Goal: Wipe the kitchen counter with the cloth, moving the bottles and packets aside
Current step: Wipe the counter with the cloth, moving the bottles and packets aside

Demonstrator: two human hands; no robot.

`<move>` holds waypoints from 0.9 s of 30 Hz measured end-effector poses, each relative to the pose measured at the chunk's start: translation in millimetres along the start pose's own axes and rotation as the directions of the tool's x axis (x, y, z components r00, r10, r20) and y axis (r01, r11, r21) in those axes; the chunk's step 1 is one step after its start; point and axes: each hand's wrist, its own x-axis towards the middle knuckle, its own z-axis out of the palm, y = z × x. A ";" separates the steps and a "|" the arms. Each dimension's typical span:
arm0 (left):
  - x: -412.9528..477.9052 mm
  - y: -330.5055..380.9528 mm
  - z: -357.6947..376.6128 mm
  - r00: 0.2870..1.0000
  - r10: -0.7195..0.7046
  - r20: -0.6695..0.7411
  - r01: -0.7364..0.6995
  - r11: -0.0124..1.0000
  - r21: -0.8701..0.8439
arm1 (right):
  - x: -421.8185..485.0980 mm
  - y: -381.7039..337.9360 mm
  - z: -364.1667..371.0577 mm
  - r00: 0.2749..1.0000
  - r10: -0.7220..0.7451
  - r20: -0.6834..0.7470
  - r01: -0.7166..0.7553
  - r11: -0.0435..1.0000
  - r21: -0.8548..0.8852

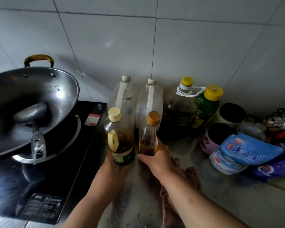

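Gripping one bottle apiece, both hands are working at the centre of the frame. The left hand [113, 163] is wrapping around the base of the cream-capped oil bottle [119, 137], and the right hand [156, 157] is closing around the lower body of the orange-capped sauce bottle [150, 134]; the two bottles are standing upright, just beside each other. Under the right forearm the cloth [184, 183] is lying crumpled on the counter [237, 203], touching neither hand's fingers.

Behind the held pair, two clear jugs [138, 99] are standing against the tiled wall, with a dark oil jug [179, 112] and a yellow-capped green bottle [207, 106] to their right. At right of frame, salt packets [247, 150] are piling up near dark-lidded jars [220, 129]. At left, a wok [28, 102] is sitting on the black stove [59, 162].

The risk looks plain: the bottles seem greasy and are being held low, so either could be slipping or tipping into the jugs behind. Shifting leftward could be knocking the stove edge.
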 end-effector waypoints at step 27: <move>0.2 4.3 14.2 0.962 0.028 0.273 -0.091 0.971 0.222 | -30.2 66.4 -91.1 0.972 -0.152 -0.179 0.034 0.846 -0.532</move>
